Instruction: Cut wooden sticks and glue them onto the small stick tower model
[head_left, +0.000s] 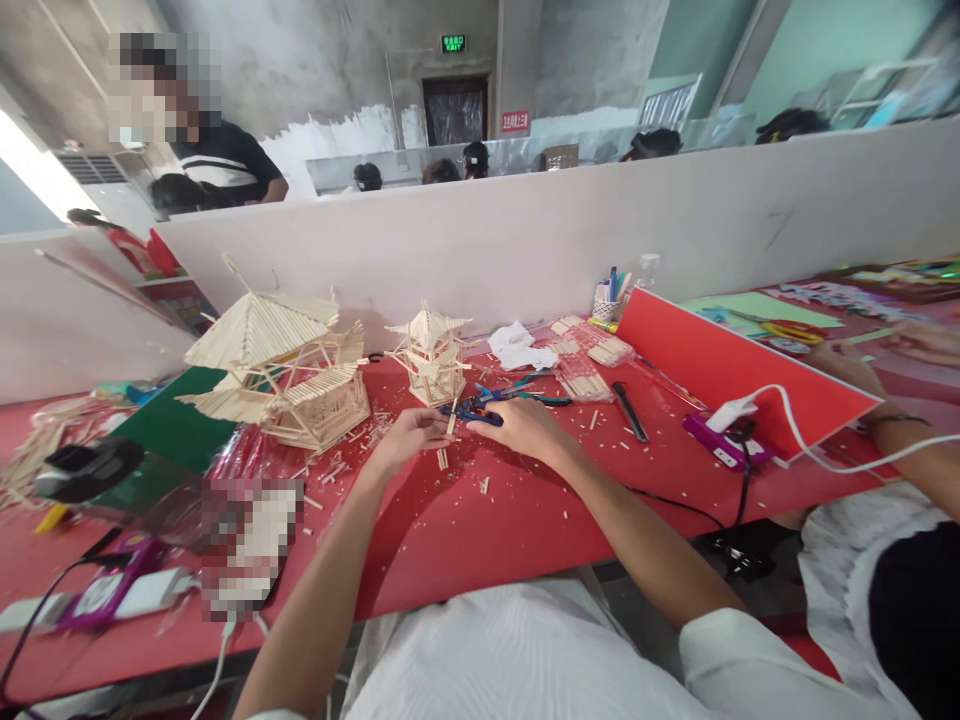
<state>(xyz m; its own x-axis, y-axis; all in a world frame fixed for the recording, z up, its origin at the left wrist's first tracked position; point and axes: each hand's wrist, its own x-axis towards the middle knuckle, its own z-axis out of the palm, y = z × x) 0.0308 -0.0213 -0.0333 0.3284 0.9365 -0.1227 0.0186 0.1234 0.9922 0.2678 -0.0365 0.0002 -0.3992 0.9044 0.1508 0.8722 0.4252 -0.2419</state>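
My left hand (411,438) pinches a thin wooden stick (453,410) that stands nearly upright over the table. My right hand (525,425) is wrapped round the blue handles of a pair of pliers or cutters (474,411), whose jaws meet the stick beside my left fingertips. Just behind my hands stands a small pavilion model (431,360) built of wooden sticks. A larger stick pavilion (281,370) with a slatted roof is to the left. Below my fingers lie short stick pieces (442,459).
The red table (480,545) is strewn with stick scraps. A second pair of pliers (551,400), a black cutter knife (630,412) and bagged sticks (585,370) lie right. A red board (735,370) separates another person's hands (926,342). A bottle (127,490) and power strips stand left.
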